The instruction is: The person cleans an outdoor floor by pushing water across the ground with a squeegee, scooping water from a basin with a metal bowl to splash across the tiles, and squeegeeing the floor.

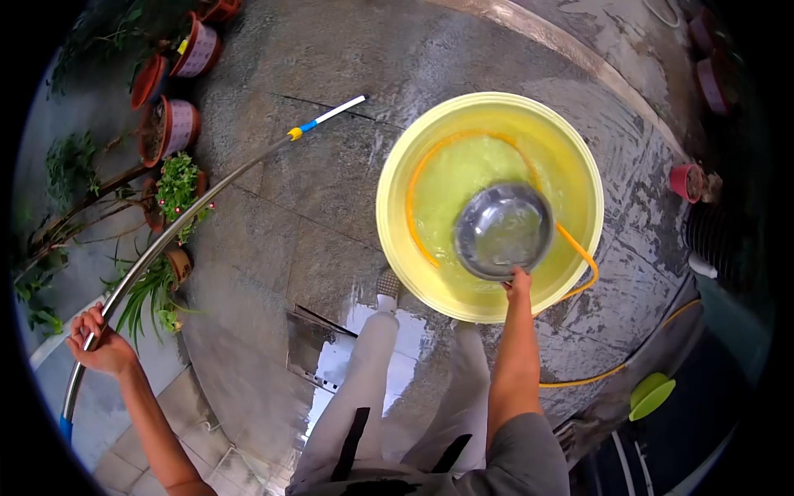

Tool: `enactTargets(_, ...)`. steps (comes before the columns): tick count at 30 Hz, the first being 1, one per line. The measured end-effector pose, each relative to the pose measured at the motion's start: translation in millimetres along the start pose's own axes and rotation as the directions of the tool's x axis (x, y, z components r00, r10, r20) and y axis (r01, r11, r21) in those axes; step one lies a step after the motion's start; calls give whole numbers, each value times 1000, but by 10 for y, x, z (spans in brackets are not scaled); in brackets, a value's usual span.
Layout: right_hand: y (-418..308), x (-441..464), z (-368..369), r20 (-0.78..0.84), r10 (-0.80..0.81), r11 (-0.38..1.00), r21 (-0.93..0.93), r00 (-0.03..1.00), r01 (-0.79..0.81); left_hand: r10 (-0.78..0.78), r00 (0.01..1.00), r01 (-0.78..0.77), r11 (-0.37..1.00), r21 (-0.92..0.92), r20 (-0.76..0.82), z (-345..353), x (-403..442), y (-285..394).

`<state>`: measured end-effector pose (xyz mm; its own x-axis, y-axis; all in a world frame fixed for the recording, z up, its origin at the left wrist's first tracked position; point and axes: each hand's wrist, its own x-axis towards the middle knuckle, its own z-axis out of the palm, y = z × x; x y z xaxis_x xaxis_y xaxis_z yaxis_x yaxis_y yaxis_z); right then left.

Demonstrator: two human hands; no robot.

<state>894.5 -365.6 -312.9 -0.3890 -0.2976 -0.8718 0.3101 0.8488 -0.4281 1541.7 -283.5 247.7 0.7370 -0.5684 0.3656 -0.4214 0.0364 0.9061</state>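
My left hand (102, 344) is wrapped round a long shiny metal pole (172, 231), which looks curved in this wide view. Blue and yellow fittings and a white end piece (341, 108) are at its far end. My right hand (518, 283) grips the near rim of a grey basin (504, 233). That basin has water in it and is tilted inside a large yellow tub (592, 178) of water. An orange hose (411, 198) curls through the tub's water and passes out over its right rim.
Potted plants (179, 128) line the left wall. A small red pot (686, 183) stands at the right, above a light green bowl (652, 396). Wet paving (322, 194) lies around the tub, with a puddle (401, 376) by my feet. The hose (579, 382) continues across the ground.
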Motion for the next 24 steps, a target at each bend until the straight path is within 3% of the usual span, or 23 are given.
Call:
enactTargets(5,185,-165,-112,266,83,994,48,961,-99,-3,998,4,1000,-17,57,209,-34,84)
enactTargets(12,-556,-985,284,498,99,986,65,861,-151,4,999,-3,1000,-10,37,586,-100,144)
enactTargets(16,-982,-1449,535,752,73,823,325,655,-466,-44,998,44,999,-21,-37,796,-172,235)
enactTargets(20,-1598,-1792,557,736,71,680,458,673,-572,-78,995,76,996,-40,-55,948,-252,285)
enactTargets(22,-2044,-1843,408,694,33,678,513,719,-526,-113,991,109,992,-66,-76,981,-245,262)
enactTargets(24,-2375,-1623,179,550,48,674,598,834,-433,-127,989,122,990,-70,-76,996,-268,257)
